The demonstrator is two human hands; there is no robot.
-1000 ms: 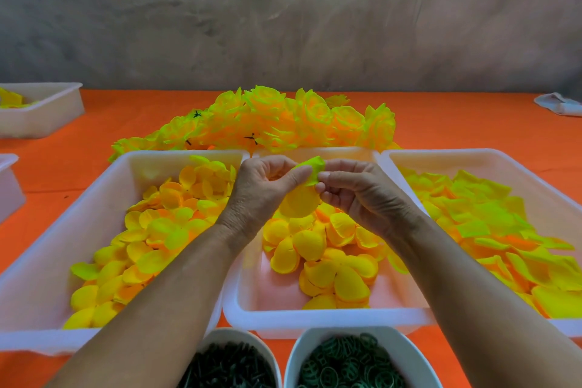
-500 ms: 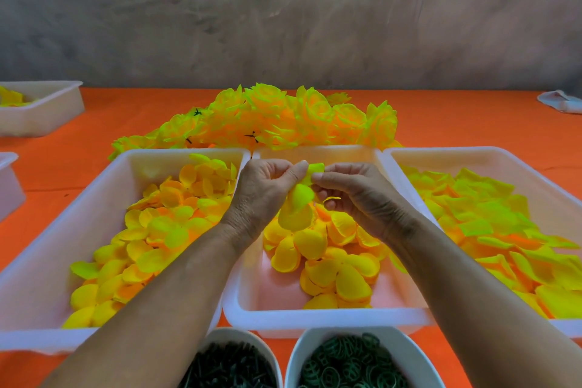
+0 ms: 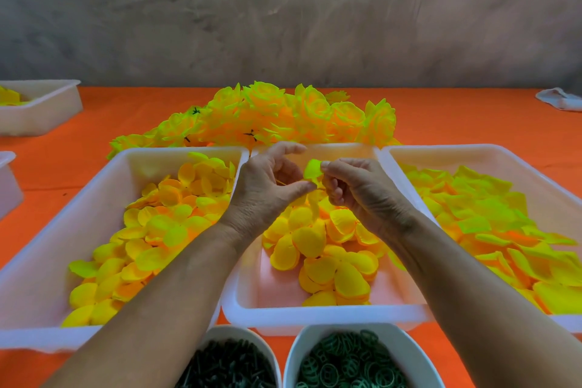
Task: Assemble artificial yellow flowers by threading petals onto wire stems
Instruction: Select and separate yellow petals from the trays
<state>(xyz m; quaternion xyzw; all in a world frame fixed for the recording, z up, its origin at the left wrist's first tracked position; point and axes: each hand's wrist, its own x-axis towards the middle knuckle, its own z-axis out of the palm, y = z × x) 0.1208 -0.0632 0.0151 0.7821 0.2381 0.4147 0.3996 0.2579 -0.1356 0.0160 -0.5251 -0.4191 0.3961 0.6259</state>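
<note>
Hands meet above the far end of the middle tray. The right hand pinches a small yellow-green petal between thumb and forefinger, its other fingers curled beneath. The left hand sits just beside it, thumb tip touching the petal's lower edge, forefinger arched above; a thin yellowish wire stem shows in the gap of that hand, though whether the fingers truly grip it cannot be told.

Middle tray holds rounded yellow petals, heaped toward its far and right side. The left tray carries a similar heap of yellow and orange-tinged petals. The right tray holds flatter, greener petals. Finished yellow flowers lie in a pile on the orange desk, just beyond the three trays. At the near edge stand two white bowls: the left bowl with dark green pieces, the right bowl with green rings.
</note>
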